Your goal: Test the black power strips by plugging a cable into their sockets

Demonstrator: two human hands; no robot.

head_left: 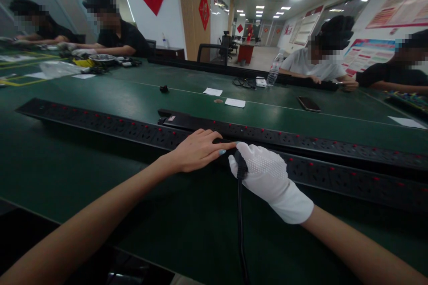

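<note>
Across the green table lies a long black power strip with red marks along its row of sockets. My bare left hand rests on it, fingers stretched to the right, the index finger reaching toward my right hand. In a white dotted glove, my right hand grips a black plug at the strip; its front is hidden. From the plug a black cable hangs down toward the table's near edge. Just behind lies a second black power strip, roughly parallel to the first.
Beyond the strips are white paper slips, a small black part, a phone and a water bottle. Several people sit around the table, one person in white at the far right side. Cables and a plastic bag lie at left.
</note>
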